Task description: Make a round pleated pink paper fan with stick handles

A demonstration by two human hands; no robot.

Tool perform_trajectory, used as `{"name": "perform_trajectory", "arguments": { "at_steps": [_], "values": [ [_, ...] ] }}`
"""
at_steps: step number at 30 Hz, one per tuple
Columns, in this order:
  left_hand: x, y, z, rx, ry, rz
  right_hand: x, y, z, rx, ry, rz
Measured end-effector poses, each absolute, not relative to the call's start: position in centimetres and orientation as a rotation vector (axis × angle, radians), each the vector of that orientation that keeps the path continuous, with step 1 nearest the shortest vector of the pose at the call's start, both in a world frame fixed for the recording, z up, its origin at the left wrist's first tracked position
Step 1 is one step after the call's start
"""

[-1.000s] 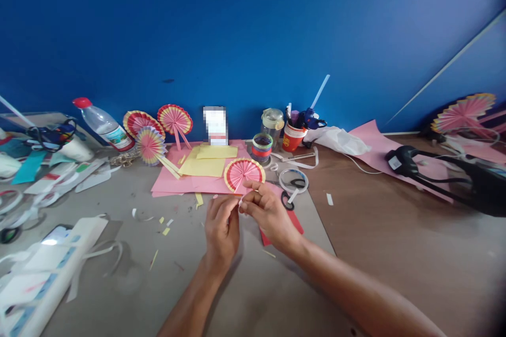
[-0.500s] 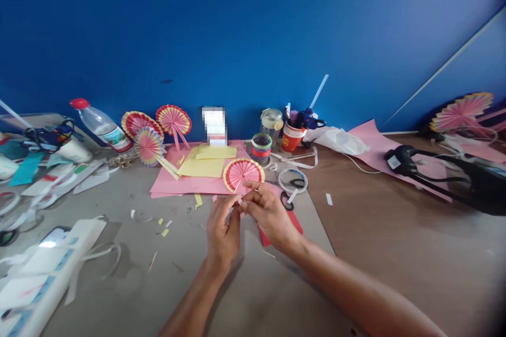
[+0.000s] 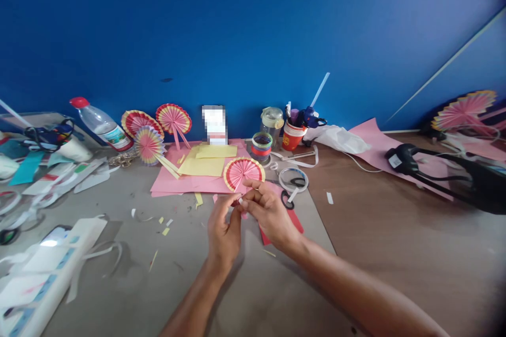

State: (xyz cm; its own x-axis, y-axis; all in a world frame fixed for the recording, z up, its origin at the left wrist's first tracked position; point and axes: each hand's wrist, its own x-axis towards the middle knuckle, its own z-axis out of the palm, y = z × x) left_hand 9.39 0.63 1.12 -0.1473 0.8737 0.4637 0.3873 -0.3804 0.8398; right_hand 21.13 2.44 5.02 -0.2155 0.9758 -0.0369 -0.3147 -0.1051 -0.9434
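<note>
My left hand (image 3: 224, 226) and my right hand (image 3: 272, 218) meet in front of me, fingertips nearly touching, both closed in a pinch. A small white piece (image 3: 241, 201), like a bit of tape, shows between the fingertips, at my right thumb. Just beyond them is a round pleated paper fan (image 3: 244, 171), pink with a red and yellow rim. Its lower end runs down behind my fingers, where my left hand seems to grip it; the exact hold is hidden. A bit of pink paper (image 3: 244, 216) peeks out below the fingers.
Pink sheets (image 3: 169, 181) and yellow paper (image 3: 201, 166) lie behind the fan. Scissors (image 3: 287, 200), a tape roll (image 3: 293, 180) and red paper (image 3: 294, 221) are at right. A power strip (image 3: 55, 268) lies left. Finished fans (image 3: 174, 118) and a bottle (image 3: 100, 124) stand by the wall.
Hardly anything differs. Both hands keep their pinch at the same spot, with only a tiny shift of the fingers and of the view.
</note>
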Motion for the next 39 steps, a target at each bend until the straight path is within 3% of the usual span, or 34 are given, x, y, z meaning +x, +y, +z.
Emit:
{"name": "perform_trajectory", "arguments": {
  "at_steps": [25, 39],
  "values": [
    [9.58, 0.49, 1.39, 1.785, 1.422, 1.537, 21.06, 2.73, 4.85, -0.965, -1.036, 1.563],
    [9.75, 0.6, 1.13, 1.478, 1.416, 1.528, 20.95, 2.42, 5.35, -0.864, -0.957, 1.611]
  ]
}}
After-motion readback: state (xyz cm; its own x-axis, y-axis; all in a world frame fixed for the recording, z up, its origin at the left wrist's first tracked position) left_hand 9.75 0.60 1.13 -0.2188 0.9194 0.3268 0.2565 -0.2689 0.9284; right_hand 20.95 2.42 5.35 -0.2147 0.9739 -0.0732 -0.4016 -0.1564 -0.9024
